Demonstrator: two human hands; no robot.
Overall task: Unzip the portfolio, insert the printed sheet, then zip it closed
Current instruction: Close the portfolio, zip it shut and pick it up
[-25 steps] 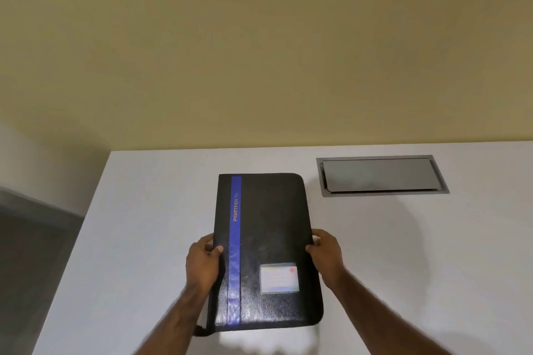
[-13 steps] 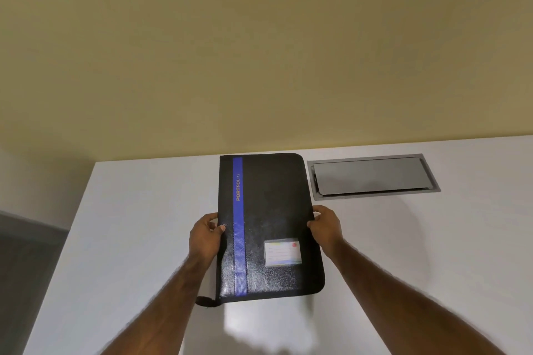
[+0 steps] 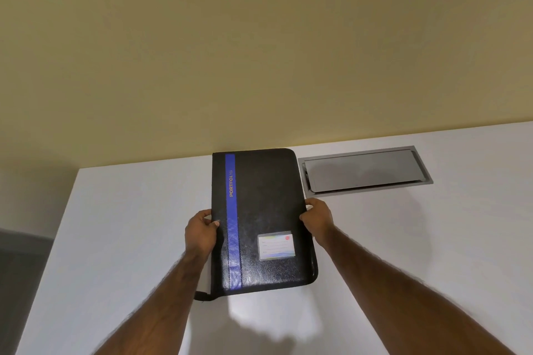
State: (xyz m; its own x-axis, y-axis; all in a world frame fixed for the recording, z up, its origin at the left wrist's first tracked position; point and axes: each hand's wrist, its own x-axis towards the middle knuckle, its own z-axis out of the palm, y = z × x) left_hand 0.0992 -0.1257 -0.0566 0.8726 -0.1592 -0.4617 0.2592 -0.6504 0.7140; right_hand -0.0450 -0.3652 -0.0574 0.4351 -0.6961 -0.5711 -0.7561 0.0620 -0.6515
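Note:
A black zipped portfolio (image 3: 265, 210) with a blue vertical stripe, the word PORTFOLIO and a small card window lies lengthwise on the white table (image 3: 129, 239), its far end near the wall. My left hand (image 3: 202, 232) grips its left edge about halfway along. My right hand (image 3: 317, 219) grips its right edge opposite. A short black strap (image 3: 203, 295) sticks out at the near left corner. The zip looks closed all round. No printed sheet is in view.
A grey metal cable hatch (image 3: 363, 171) is set flush into the table just right of the portfolio. A beige wall (image 3: 259, 52) rises right behind the table. The table's left edge drops off to a dark floor (image 3: 20, 282).
Both hands have slid the portfolio away from me toward the wall, keeping the same grip on its two long edges. It now sits level with the hatch.

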